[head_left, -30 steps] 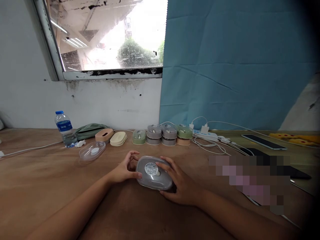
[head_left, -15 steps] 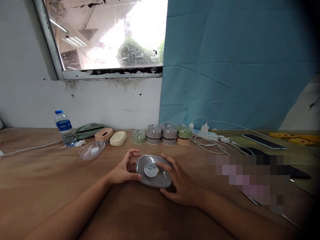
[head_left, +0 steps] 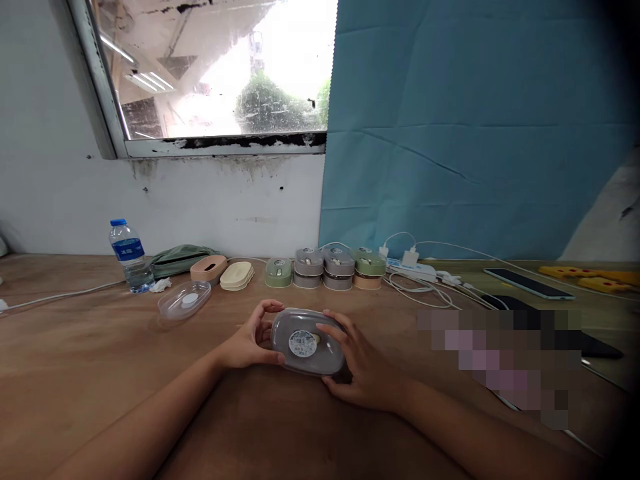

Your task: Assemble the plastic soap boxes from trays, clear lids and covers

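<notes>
Just in front of me is an oval grey box with a clear lid [head_left: 324,359] and a round white printed label [head_left: 303,343] on top. It is tilted slightly, its top facing me. My left hand [head_left: 249,343] grips its left end, thumb at the near edge and fingers curled round the far side. At the right end my right hand [head_left: 370,370] holds the box, thumb low on the near side and fingers over the lid. A small pale spot beside the label is partly covered by a right fingertip. The underside is hidden.
Along the back stand a green box [head_left: 278,273], stacked grey boxes [head_left: 308,270], cream lids [head_left: 237,276] and a peach box [head_left: 208,269]. To the left are a clear lid [head_left: 173,304] and a water bottle [head_left: 131,260]. White cables [head_left: 425,291] and a phone [head_left: 529,284] lie right.
Both hands keep their hold on the grey box. Its position and tilt are almost the same, with only a very slight shift of the fingers.
</notes>
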A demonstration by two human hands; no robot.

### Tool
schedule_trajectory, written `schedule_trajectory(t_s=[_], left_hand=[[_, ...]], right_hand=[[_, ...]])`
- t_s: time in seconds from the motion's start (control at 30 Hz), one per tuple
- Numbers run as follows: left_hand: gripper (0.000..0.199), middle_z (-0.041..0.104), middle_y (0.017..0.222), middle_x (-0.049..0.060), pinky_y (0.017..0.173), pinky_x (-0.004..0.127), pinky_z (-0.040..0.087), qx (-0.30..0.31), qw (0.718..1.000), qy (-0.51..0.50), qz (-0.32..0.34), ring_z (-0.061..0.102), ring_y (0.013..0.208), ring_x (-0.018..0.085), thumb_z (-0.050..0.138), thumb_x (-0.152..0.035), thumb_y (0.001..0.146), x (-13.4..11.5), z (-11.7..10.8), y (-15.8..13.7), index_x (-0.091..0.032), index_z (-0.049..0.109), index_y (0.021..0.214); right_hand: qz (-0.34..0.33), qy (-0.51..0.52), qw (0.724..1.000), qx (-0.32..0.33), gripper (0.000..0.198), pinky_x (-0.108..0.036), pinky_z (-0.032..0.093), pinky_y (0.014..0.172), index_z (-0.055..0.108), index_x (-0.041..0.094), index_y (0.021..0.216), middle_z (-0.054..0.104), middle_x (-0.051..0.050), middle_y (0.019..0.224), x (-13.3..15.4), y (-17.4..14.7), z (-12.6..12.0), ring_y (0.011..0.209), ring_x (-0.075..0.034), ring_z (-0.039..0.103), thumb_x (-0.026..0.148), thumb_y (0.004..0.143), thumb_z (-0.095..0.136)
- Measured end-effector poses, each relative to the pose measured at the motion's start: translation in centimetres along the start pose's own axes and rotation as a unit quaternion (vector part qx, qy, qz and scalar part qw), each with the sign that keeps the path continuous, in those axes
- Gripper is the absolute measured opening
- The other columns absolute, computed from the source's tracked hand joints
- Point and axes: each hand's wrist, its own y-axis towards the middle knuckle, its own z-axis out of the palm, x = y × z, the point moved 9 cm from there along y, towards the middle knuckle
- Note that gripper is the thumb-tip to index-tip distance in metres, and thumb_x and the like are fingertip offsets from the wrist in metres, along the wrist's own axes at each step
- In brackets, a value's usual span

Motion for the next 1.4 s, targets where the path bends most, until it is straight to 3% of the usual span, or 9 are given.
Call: schedule_trajectory(t_s=[0.27,0.47,0.57,0.77,0.87,0.97,1.07,1.17,1.4], left_hand=[[0.079,0.054,0.1,0.005,0.086,0.039,0.039,0.003,1.0,-0.003,-0.014,0.052,0.1,0.022,0.074,-0.014,0.056,0.2,0.2,0.0,-0.027,0.028,0.119],[0.057,0.054,0.107,0.007,0.088,0.039,0.036,-0.051,0.997,-0.01,-0.055,0.05,0.102,0.023,0.065,-0.03,0.069,0.8,-1.2,0.0,-0.024,0.035,0.117],[0.058,0.048,0.115,0.009,0.089,0.039,0.036,-0.062,0.996,-0.009,-0.06,0.047,0.105,0.024,0.069,-0.031,0.064,1.2,-1.6,0.0,-0.023,0.039,0.114],[0.077,0.038,0.123,0.009,0.095,0.04,0.031,-0.065,0.991,0.094,-0.069,0.041,0.111,0.022,0.078,-0.021,0.05,1.5,-1.4,0.2,-0.024,0.034,0.114],[0.083,0.036,0.123,0.011,0.097,0.042,0.029,-0.075,0.981,0.16,-0.083,0.039,0.113,0.023,0.079,-0.022,0.048,1.5,-1.5,0.1,-0.023,0.03,0.115],[0.083,0.036,0.123,0.011,0.096,0.042,0.03,-0.062,0.975,0.189,-0.101,0.039,0.114,0.024,0.077,-0.026,0.05,1.5,-1.1,0.0,-0.022,0.028,0.116],[0.077,0.037,0.124,0.012,0.096,0.045,0.03,-0.069,0.963,0.248,-0.078,0.037,0.116,0.027,0.074,-0.031,0.055,0.2,-0.6,-0.3,-0.022,0.03,0.117],[0.072,0.035,0.127,0.011,0.099,0.047,0.024,-0.106,0.926,0.361,0.035,0.03,0.12,0.03,0.072,-0.035,0.057,-3.4,0.8,-0.6,-0.024,0.035,0.118],[0.08,0.032,0.134,0.01,0.098,0.044,0.027,0.018,0.898,0.398,0.189,0.03,0.122,0.031,0.073,-0.034,0.057,-6.4,7.6,-1.4,-0.026,0.03,0.125]], right_hand=[[-0.019,0.041,0.998,-0.032,0.071,-0.043,0.032,0.097,0.025,0.02,0.125,0.024,-0.014,0.131,0.1,0.1,-0.5,0.122,-0.028,0.026,0.019,0.063,0.059],[0.046,0.246,0.966,-0.061,0.081,-0.043,0.026,0.101,0.02,0.024,0.126,0.03,-0.011,0.129,-1.5,-0.1,-0.9,0.122,-0.026,0.029,0.019,0.059,0.065],[0.089,0.417,0.897,-0.117,0.079,-0.044,0.025,0.101,0.021,0.027,0.124,0.034,-0.01,0.128,-3.3,-0.2,-0.9,0.12,-0.025,0.033,0.028,0.06,0.067],[0.169,0.667,0.693,-0.214,0.057,-0.047,0.035,0.091,0.037,0.029,0.109,0.049,-0.007,0.116,-6.8,-0.3,-0.9,0.105,-0.028,0.05,0.049,0.06,0.059],[0.215,0.744,0.616,-0.141,0.047,-0.044,0.041,0.082,0.041,0.024,0.103,0.052,-0.01,0.114,-6.4,0.1,0.0,0.097,-0.028,0.055,0.057,0.07,0.038],[0.246,0.78,0.575,0.004,0.061,-0.035,0.047,0.063,0.044,0.017,0.102,0.056,-0.014,0.109,-4.5,0.5,1.2,0.078,-0.024,0.062,0.064,0.074,0.016],[0.251,0.777,0.557,0.154,0.065,-0.029,0.044,0.047,0.043,0.016,0.103,0.059,-0.014,0.103,-2.1,0.3,2.0,0.06,-0.02,0.063,0.065,0.076,0.009],[0.255,0.752,0.554,0.25,0.062,-0.029,0.044,0.044,0.041,0.019,0.101,0.06,-0.012,0.1,-0.3,-0.3,2.4,0.057,-0.02,0.064,0.066,0.076,0.009],[0.284,0.725,0.536,0.325,0.064,-0.028,0.046,0.045,0.043,0.018,0.093,0.063,-0.01,0.091,2.8,-1.1,4.0,0.056,-0.02,0.064,0.068,0.076,0.006]])
